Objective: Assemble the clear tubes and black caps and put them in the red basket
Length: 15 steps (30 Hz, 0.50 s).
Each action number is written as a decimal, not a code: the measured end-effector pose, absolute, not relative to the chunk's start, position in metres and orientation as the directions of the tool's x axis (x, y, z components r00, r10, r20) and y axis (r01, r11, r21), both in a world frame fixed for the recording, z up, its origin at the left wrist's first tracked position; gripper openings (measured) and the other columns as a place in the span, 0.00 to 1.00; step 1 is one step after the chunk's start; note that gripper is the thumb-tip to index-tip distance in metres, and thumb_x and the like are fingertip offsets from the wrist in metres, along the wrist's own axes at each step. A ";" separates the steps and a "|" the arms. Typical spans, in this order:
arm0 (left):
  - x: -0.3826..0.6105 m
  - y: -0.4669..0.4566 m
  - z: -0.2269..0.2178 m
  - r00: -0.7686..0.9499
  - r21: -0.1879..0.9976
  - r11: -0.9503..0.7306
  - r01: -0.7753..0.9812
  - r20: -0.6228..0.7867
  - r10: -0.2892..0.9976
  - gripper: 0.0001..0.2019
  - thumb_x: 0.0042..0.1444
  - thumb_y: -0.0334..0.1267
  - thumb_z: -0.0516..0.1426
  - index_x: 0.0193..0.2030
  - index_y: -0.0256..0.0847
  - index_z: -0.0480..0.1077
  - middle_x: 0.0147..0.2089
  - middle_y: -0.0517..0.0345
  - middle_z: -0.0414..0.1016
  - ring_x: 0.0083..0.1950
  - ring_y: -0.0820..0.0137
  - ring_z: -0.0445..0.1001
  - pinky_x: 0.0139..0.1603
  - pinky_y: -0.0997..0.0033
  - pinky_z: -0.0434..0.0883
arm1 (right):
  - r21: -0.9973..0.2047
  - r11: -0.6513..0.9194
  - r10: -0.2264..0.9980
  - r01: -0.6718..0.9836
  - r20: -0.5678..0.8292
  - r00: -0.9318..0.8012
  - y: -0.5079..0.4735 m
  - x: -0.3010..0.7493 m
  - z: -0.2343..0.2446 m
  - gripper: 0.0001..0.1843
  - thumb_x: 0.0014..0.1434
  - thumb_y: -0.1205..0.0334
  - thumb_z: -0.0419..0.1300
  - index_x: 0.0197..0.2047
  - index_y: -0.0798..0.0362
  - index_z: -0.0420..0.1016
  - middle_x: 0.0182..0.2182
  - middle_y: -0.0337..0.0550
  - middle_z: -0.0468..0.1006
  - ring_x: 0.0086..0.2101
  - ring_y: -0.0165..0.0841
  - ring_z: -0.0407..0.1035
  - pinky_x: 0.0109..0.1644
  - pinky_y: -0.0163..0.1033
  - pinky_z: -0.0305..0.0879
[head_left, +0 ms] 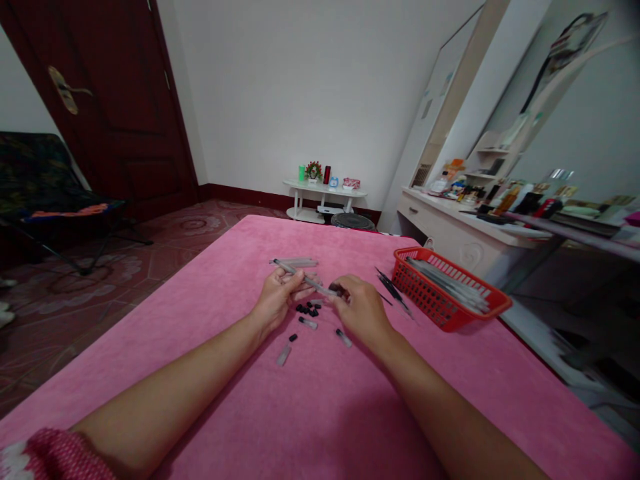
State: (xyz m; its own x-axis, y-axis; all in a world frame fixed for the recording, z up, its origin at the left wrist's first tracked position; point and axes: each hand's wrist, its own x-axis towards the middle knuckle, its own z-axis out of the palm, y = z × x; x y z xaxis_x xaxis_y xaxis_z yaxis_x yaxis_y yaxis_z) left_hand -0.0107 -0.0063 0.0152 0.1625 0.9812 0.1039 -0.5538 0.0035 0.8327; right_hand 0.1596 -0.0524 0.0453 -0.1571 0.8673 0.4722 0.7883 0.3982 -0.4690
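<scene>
Your left hand (280, 292) pinched the clear pen barrel (305, 280) while your right hand (359, 308) closed fingers on its dark end.

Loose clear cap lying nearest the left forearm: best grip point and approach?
Probably pinch the clear cap across its mid-length, from straight above. It lies flat on the pink cloth, long and thin, apart from the small black plug at its far end.
</scene>
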 end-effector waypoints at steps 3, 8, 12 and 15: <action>-0.010 -0.007 0.015 0.161 0.819 0.025 -0.573 0.083 0.983 0.14 0.48 0.34 0.64 0.37 0.35 0.64 0.36 0.49 0.79 0.38 0.65 0.79 0.37 0.71 0.77 | -0.444 0.409 0.852 0.797 0.498 -0.160 -0.057 0.157 0.048 0.04 0.52 0.68 0.59 0.32 0.54 0.74 0.31 0.43 0.75 0.31 0.31 0.67 0.36 0.34 0.58; -0.011 -0.007 0.015 0.164 0.795 0.024 -0.606 0.095 0.982 0.14 0.47 0.33 0.64 0.36 0.37 0.63 0.34 0.53 0.79 0.37 0.66 0.79 0.38 0.70 0.77 | -0.557 0.382 0.869 0.737 0.488 -0.082 -0.056 0.152 0.042 0.03 0.50 0.67 0.58 0.28 0.54 0.74 0.27 0.41 0.75 0.28 0.31 0.66 0.33 0.34 0.57; -0.009 -0.010 0.016 0.167 0.782 0.013 -0.623 0.117 0.979 0.14 0.47 0.32 0.64 0.36 0.37 0.62 0.34 0.53 0.78 0.39 0.64 0.79 0.38 0.68 0.77 | -0.757 0.313 0.918 0.573 0.397 0.022 -0.053 0.151 0.041 0.02 0.47 0.66 0.59 0.25 0.55 0.72 0.21 0.38 0.72 0.23 0.28 0.63 0.27 0.33 0.55; -0.007 -0.013 0.017 0.175 0.779 0.005 -0.627 0.135 0.975 0.16 0.45 0.32 0.65 0.35 0.38 0.61 0.34 0.53 0.78 0.40 0.62 0.79 0.38 0.68 0.77 | -0.910 0.196 0.972 0.366 0.230 0.052 -0.053 0.152 0.045 0.04 0.44 0.64 0.59 0.23 0.55 0.69 0.16 0.35 0.67 0.17 0.27 0.60 0.21 0.32 0.54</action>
State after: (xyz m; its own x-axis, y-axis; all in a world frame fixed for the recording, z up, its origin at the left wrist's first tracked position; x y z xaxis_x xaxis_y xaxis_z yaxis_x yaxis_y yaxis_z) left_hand -0.0073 -0.0125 0.0171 0.1750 0.9753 0.1346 -0.6272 0.0051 0.7788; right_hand 0.1519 -0.0525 0.0449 0.0520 0.9719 0.2297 0.3656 0.1956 -0.9100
